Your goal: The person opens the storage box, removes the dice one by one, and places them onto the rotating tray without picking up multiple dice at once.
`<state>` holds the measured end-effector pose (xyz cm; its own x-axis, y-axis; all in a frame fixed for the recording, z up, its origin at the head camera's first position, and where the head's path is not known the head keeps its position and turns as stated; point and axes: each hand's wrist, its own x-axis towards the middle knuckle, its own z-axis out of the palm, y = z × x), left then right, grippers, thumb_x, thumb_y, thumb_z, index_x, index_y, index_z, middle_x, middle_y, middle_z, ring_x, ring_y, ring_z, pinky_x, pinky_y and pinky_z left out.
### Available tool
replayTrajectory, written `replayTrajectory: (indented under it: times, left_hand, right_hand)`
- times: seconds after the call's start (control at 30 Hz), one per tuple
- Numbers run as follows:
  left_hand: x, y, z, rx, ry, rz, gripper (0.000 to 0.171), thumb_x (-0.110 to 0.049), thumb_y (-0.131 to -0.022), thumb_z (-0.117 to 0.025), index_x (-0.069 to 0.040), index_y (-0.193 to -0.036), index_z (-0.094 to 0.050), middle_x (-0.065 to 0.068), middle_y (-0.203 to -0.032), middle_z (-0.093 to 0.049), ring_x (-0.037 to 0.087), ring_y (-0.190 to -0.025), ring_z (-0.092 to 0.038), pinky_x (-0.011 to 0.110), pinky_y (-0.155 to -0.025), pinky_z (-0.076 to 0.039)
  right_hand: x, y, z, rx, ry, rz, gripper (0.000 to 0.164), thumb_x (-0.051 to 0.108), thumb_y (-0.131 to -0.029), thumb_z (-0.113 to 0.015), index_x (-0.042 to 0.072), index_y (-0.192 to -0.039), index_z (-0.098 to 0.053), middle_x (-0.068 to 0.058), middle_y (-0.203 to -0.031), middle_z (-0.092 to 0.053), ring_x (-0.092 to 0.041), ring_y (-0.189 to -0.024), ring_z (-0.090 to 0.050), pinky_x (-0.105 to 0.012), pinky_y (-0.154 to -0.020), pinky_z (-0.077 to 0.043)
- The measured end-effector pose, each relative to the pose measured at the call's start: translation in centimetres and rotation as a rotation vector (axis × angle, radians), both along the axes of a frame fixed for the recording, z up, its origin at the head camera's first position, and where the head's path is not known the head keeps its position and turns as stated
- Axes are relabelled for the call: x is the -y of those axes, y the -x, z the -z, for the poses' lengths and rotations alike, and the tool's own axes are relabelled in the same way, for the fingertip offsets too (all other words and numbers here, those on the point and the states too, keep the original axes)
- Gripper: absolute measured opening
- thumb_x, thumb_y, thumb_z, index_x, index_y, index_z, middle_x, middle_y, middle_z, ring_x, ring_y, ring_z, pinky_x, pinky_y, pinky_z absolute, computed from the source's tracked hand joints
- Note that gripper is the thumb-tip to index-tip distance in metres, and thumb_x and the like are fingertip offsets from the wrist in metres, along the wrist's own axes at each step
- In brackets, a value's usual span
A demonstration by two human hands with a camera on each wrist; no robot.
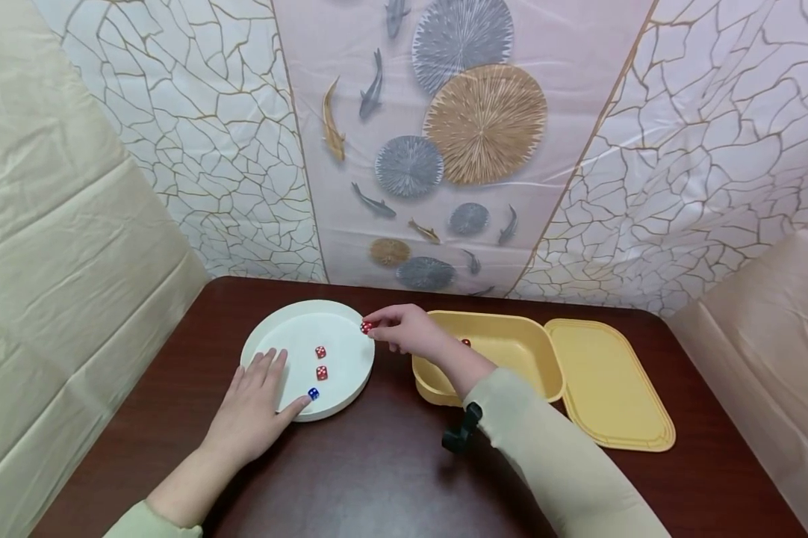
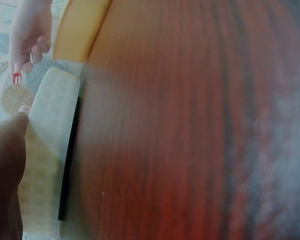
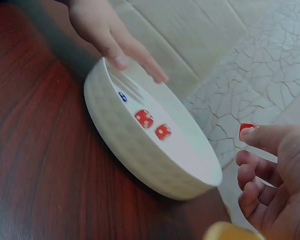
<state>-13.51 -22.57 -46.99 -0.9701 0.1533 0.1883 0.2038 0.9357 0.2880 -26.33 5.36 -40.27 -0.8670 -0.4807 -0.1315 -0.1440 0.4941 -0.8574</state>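
Between thumb and fingertips my right hand (image 1: 411,330) pinches a red die (image 1: 367,327), held at the right rim of a round white tray (image 1: 256,329). In the right wrist view the pinched red die (image 3: 247,131) is apart from the tray's wall (image 3: 135,155). My left hand (image 1: 252,411) rests over the tray's left front rim with its fingers spread and straight, the thumb close to a blue die (image 1: 313,393). Two more red dice, one upper (image 1: 320,351) and one lower (image 1: 321,373), lie in the tray's middle.
Right of the tray stands a yellow rectangular box (image 1: 552,373), partly behind my right forearm, with a red die (image 1: 467,342) inside. Its yellow lid (image 1: 612,385) lies flat beside it on the dark wooden table (image 1: 377,478). A patterned cloth (image 1: 417,246) hangs behind.
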Motion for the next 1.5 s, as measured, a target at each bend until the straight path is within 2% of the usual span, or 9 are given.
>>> replayTrajectory:
  times: [0.27, 0.4, 0.5, 0.77, 1.03, 1.3, 1.5]
  left_hand:
    - [0.0, 0.1, 0.0, 0.022, 0.003, -0.005, 0.091, -0.06, -0.092, -0.059, -0.002, -0.154, -0.028, 0.024, -0.156, -0.03, 0.043, -0.146, -0.021, 0.06, -0.117, -0.014]
    - [0.0, 0.1, 0.0, 0.02, 0.008, -0.003, 0.091, -0.063, -0.092, -0.056, -0.002, -0.155, -0.028, 0.024, -0.156, -0.031, 0.043, -0.146, -0.022, 0.06, -0.117, -0.014]
    - [0.0, 0.1, -0.1, 0.018, 0.01, -0.003, 0.091, -0.063, -0.092, -0.055, -0.003, -0.155, -0.028, 0.023, -0.156, -0.031, 0.043, -0.146, -0.022, 0.059, -0.118, -0.014]
    - [0.0, 0.1, -0.1, 0.008, 0.012, 0.005, 0.09, -0.062, -0.093, -0.056, -0.002, -0.154, -0.029, 0.023, -0.155, -0.032, 0.043, -0.145, -0.024, 0.06, -0.117, -0.015]
    - [0.0, 0.1, -0.2, 0.005, 0.021, 0.002, 0.089, -0.06, -0.092, -0.058, -0.002, -0.154, -0.03, 0.024, -0.154, -0.033, 0.044, -0.144, -0.025, 0.06, -0.117, -0.015]
    - [-0.2, 0.1, -0.2, 0.004, 0.01, 0.006, 0.089, -0.061, -0.092, -0.058, -0.001, -0.153, -0.031, 0.024, -0.154, -0.034, 0.044, -0.145, -0.024, 0.059, -0.117, -0.015]
    - [-0.2, 0.1, -0.3, 0.005, 0.011, 0.002, 0.089, -0.06, -0.092, -0.059, -0.001, -0.153, -0.031, 0.024, -0.154, -0.033, 0.044, -0.144, -0.024, 0.061, -0.117, -0.015]
  right_hand:
    - [2.4, -0.2, 0.7, -0.008, -0.053, -0.05, 0.023, 0.025, -0.092, -0.072, 0.023, -0.115, -0.075, -0.019, -0.09, -0.065, -0.028, -0.066, -0.059, -0.037, -0.06, -0.053]
    - [3.3, -0.3, 1.0, -0.019, -0.085, -0.073, 0.022, 0.026, -0.091, -0.073, 0.025, -0.113, -0.075, -0.009, -0.086, -0.064, -0.024, -0.065, -0.06, -0.03, -0.058, -0.052]
    - [3.8, -0.5, 1.0, -0.033, -0.117, -0.102, 0.02, 0.027, -0.091, -0.074, 0.025, -0.111, -0.076, -0.002, -0.086, -0.064, -0.021, -0.066, -0.061, -0.029, -0.06, -0.053]
    - [4.6, -0.8, 1.0, -0.192, -0.293, -0.25, 0.02, 0.026, -0.092, -0.073, 0.024, -0.112, -0.076, 0.008, -0.085, -0.066, -0.01, -0.076, -0.058, -0.023, -0.067, -0.05]
    - [5.5, -1.3, 1.5, -0.303, -0.476, -0.377, 0.018, 0.022, -0.093, -0.07, 0.024, -0.11, -0.076, 0.011, -0.081, -0.063, -0.008, -0.075, -0.055, -0.02, -0.066, -0.046]
    - [6.2, -1.9, 2.1, -0.388, -0.597, -0.451, 0.017, 0.018, -0.092, -0.069, 0.023, -0.107, -0.076, 0.013, -0.082, -0.062, -0.007, -0.076, -0.053, -0.019, -0.069, -0.044]
    - [6.4, -2.1, 2.2, -0.391, -0.634, -0.467, 0.016, 0.021, -0.092, -0.069, 0.023, -0.107, -0.076, 0.013, -0.082, -0.062, -0.008, -0.077, -0.054, -0.022, -0.071, -0.045]
